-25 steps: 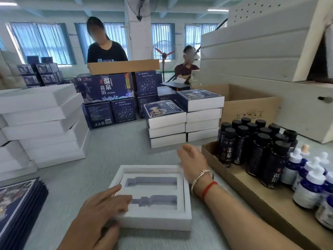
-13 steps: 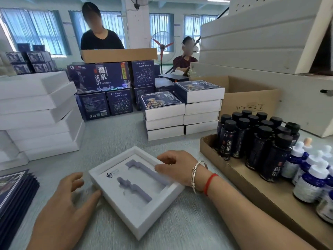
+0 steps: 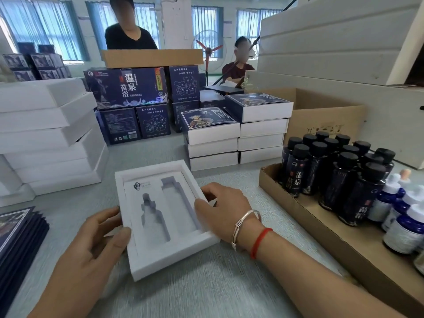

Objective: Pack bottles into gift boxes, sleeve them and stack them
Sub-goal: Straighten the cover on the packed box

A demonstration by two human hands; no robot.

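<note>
Both hands' grip pinches white box (image 3: pixel 160 255) – left hand (image 3: pixel 91 249), right hand (image 3: pixel 224 207) – foam-lined, rectangular.

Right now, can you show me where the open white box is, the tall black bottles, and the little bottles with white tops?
open white box (image 3: pixel 146 265): head view, on its near foam rim.
tall black bottles (image 3: pixel 298 180): head view, on the front bottle's label.
little bottles with white tops (image 3: pixel 400 235): head view, on the nearest one's body.
</note>
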